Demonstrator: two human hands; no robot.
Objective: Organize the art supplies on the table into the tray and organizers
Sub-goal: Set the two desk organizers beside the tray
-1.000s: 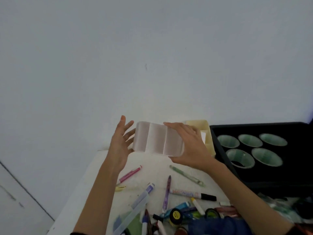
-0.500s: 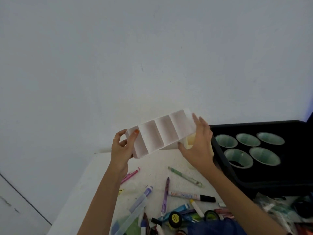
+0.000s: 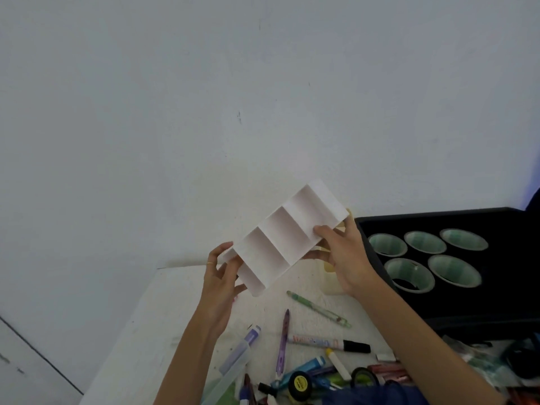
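Observation:
I hold a white divided organizer [image 3: 285, 239] tilted in the air above the back of the white table [image 3: 163, 323], its open compartments facing me. My left hand [image 3: 222, 276] grips its lower left end. My right hand [image 3: 342, 252] holds its upper right end, thumb on the rim. Below lie loose supplies: a green pen [image 3: 318, 308], a purple pen [image 3: 283, 343], a white marker with a black cap [image 3: 327, 344] and a lilac-capped tube [image 3: 241, 347].
A black tray [image 3: 496, 314] with several green-lined round cups [image 3: 409, 274] stands at the right. A cream organizer [image 3: 331, 267] sits partly hidden behind my right hand. More pens, tape rolls and tubes crowd the table's near edge. The wall rises directly behind.
The white organizer has been turned and tilted, its right end raised and its compartments now facing me. My left hand went from open beside it to gripping its lower end.

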